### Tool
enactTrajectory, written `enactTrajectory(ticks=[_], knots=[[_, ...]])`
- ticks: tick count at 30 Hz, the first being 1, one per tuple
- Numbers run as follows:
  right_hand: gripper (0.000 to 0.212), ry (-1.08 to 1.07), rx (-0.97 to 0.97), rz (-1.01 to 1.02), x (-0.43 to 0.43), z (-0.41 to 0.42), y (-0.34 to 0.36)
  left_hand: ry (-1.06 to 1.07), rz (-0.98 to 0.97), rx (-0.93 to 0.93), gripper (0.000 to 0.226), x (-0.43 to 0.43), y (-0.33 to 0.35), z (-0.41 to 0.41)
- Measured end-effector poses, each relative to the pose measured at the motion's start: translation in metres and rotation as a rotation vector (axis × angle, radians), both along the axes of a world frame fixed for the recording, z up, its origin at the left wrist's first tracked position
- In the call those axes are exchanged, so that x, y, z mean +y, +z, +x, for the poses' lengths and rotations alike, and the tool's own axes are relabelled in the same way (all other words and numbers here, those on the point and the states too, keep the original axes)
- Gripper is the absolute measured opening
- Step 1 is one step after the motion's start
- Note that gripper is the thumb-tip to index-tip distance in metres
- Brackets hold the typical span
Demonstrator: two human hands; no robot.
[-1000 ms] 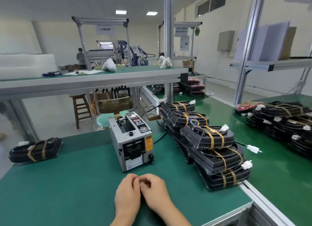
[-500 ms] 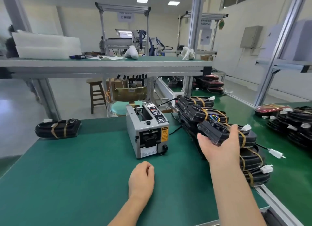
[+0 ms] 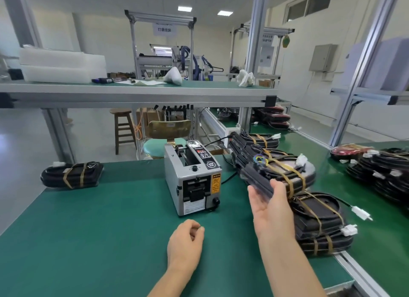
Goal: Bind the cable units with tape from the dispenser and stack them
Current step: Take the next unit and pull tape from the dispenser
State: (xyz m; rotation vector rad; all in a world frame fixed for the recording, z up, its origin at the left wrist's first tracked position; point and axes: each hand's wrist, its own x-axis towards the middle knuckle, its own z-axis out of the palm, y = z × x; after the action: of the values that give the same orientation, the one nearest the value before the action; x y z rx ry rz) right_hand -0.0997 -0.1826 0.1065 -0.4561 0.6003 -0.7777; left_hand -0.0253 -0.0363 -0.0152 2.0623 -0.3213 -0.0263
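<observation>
A matte green bench mat fills the lower half of the frame. At its centre stands a boxy grey metal tape dispenser with a black slot on its front face, a round black knob, a yellow warning label and a glossy black control strip on top.

Right of centre, the right hand reaches up from the lower edge with the forearm bare and the palm turned up and to the left. Its thumb lies over the near edge of a flat black plastic cable unit and its fingers are under that edge, so it grasps the unit. The unit is rounded at its far end, carries coiled black cable crossed by two tan tape bands, and has a white plastic connector at its upper right. It is tilted and blurred, just above the overlapping row of similar taped black units that runs along the right edge of the bench, white plugs sticking out to the right.

The left hand rests on the mat at lower centre, near the dispenser's front, knuckles up, fingers loosely curled and holding nothing.

At middle left, well apart from the dispenser, a single taped black cable bundle lies flat on the mat. At the far right edge, another heap of black coiled units sits on a glossier green surface.
</observation>
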Motion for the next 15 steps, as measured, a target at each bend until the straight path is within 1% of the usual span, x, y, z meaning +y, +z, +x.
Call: enactTrajectory(ticks=[1,4,6,8,10,11,13,15], knots=[[0.017,0.026,0.011,-0.02,0.007,0.0,-0.002,-0.009,-0.036,0.013,0.006,0.001,0.001,-0.001],[0.019,0.12,0.025,-0.08,0.027,0.0,-0.009,-0.032,-0.143,-0.011,0.031,0.004,0.007,-0.003],[0.02,0.19,0.053,-0.137,0.038,-0.001,-0.013,-0.024,-0.189,-0.154,0.052,0.007,0.023,-0.006],[0.021,0.257,0.104,-0.237,0.047,-0.001,-0.017,0.0,-0.242,-0.378,0.066,0.013,0.044,-0.008],[0.022,0.313,0.142,-0.366,0.053,0.003,-0.017,0.033,-0.281,-0.587,0.066,0.023,0.07,-0.006],[0.024,0.327,0.166,-0.448,0.055,0.006,-0.017,0.046,-0.292,-0.661,0.066,0.03,0.082,-0.005],[0.03,0.331,0.219,-0.64,0.058,0.013,-0.015,0.068,-0.305,-0.765,0.069,0.044,0.105,-0.003],[0.038,0.306,0.308,-0.891,0.061,0.02,-0.011,0.077,-0.295,-0.859,0.066,0.057,0.123,0.0]])
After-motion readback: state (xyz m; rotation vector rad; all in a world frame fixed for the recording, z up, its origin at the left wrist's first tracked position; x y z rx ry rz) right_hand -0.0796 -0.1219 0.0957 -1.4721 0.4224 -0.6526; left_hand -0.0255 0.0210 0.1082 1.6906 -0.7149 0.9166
